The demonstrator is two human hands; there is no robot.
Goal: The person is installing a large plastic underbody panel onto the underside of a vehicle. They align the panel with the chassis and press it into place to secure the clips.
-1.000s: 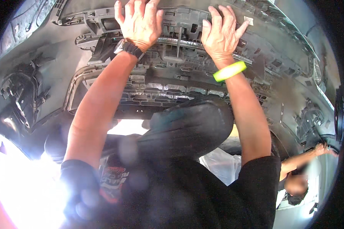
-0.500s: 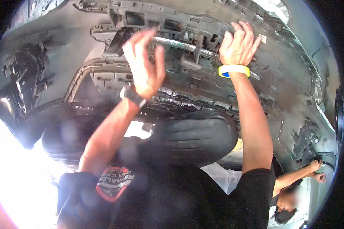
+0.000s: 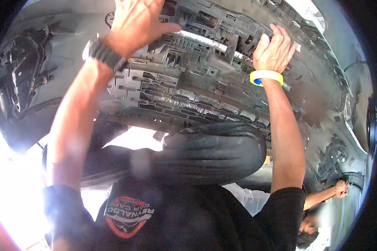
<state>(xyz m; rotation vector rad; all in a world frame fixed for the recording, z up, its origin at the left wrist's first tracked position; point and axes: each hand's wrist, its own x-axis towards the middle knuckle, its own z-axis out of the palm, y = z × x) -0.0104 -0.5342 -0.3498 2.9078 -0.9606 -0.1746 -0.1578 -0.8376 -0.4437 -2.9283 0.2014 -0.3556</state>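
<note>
Since it spans wide, the bumper panel (image 3: pixel 205 85) likely wants two-handed support

Head view: panel lies just beyond the knee (image 3: pixel 222 152); probably light, bendy, scratchable; hold near both ends. Left hand (image 3: pixel 137 21) spread, contact unclear; right hand (image 3: pixel 274 51) loosely fanned, seemingly against panel. Versus last frame, left hand sits higher, farther left.

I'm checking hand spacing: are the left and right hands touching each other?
Apart: the head view shows a wide stretch of dark slotted panel between the left hand and the right hand.

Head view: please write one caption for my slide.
Left hand and right hand at a large, dark, slotted panel; a co-worker's hand at lower right.
</note>
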